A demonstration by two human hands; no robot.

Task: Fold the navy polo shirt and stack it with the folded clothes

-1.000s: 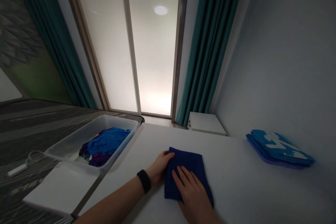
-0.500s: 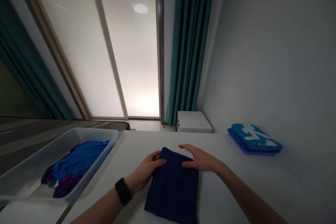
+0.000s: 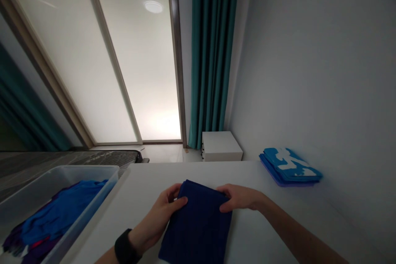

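Note:
A dark blue folded garment (image 3: 198, 227) lies on the white table (image 3: 247, 231) in front of me, its near end cut off by the frame's lower edge. My left hand (image 3: 161, 212) grips its far left edge, thumb on top and fingers tucked beneath. On the far right corner, my right hand (image 3: 239, 198) is closed round the edge, with the thumb over the cloth. A black band (image 3: 126, 247) circles my left wrist.
At the left stands a translucent plastic bin (image 3: 113, 173) with crumpled blue and purple clothes (image 3: 58, 210). A stack of folded blue clothes (image 3: 291, 167) lies at the right by the wall. Beyond the table are a white cabinet (image 3: 221, 144) and a teal curtain (image 3: 213, 49).
My right hand has come down from an open pose and closed on the garment's far right corner. My left hand keeps its hold. The view has turned slightly to the right.

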